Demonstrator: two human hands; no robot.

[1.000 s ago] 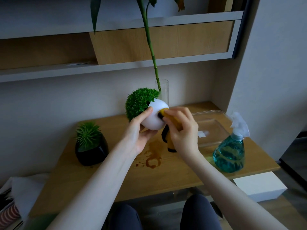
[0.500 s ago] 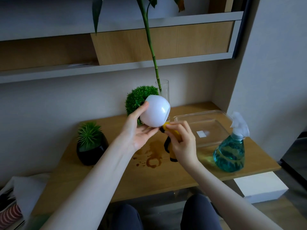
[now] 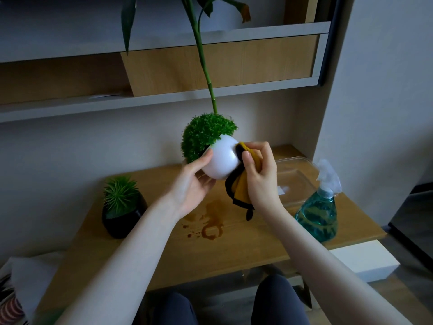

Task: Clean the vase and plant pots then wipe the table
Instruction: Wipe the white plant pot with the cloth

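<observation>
My left hand (image 3: 192, 186) holds a round white pot (image 3: 221, 160) above the table, tilted so its green ball plant (image 3: 203, 134) leans up and to the left. My right hand (image 3: 260, 174) grips a yellow cloth with a black edge (image 3: 240, 188) and presses it against the pot's right side. A black pot with a spiky green plant (image 3: 121, 207) stands on the wooden table (image 3: 234, 249) at the left. The glass vase is hidden behind the white pot; only its tall green stem (image 3: 203, 62) shows.
Brown stains with a ring mark (image 3: 210, 227) lie on the table under my hands. A clear plastic tray (image 3: 295, 179) and a blue-green spray bottle (image 3: 319, 207) stand at the right. Shelves run above. A white box (image 3: 365, 261) sits below right.
My left hand has turned the white pot back so the plant faces up and left. My right hand has risen with the cloth from under the pot to its right side.
</observation>
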